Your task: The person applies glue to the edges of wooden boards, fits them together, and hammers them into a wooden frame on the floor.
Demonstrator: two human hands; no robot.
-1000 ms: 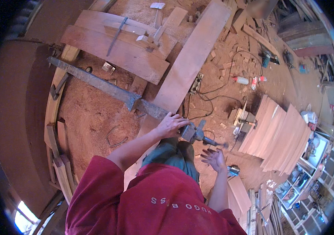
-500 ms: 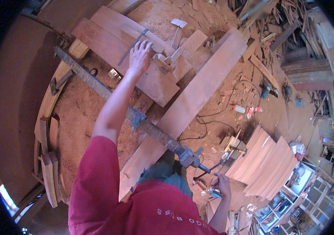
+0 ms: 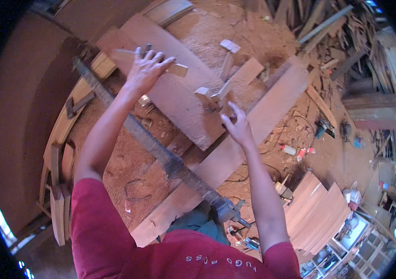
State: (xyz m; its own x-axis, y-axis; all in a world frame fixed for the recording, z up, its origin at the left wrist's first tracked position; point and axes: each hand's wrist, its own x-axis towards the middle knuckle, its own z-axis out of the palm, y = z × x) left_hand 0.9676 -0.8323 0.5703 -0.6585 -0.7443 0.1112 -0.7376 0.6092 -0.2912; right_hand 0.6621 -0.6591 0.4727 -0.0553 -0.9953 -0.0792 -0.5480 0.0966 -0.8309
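Observation:
My left hand (image 3: 143, 76) is over a wide reddish board (image 3: 174, 100), its fingers across a short pale wooden strip (image 3: 178, 69) that sticks out on both sides. A dark tool end (image 3: 148, 47) shows by the fingertips; the rest is hidden. My right hand (image 3: 239, 125) holds nothing; thumb and fingers are apart above a long plank (image 3: 272, 102). Close to it, small wooden blocks (image 3: 202, 94) stand on the board. Nearer to me, a long metal bar clamp (image 3: 146, 137) runs diagonally below my left forearm, its screw head (image 3: 228, 210) at the near right.
Curved wooden framing (image 3: 58, 135) stands at left. Scrap wood (image 3: 346, 28) is heaped at the far right. Stacked boards (image 3: 316, 209) lie at the near right, with a white bottle (image 3: 288, 149) and a power tool (image 3: 323, 128) beyond them. Sawdust covers the floor.
My right hand has come up from beside the clamp's screw handle to the board. My left hand has shifted left and now has the wooden strip under its fingers. The view has shifted.

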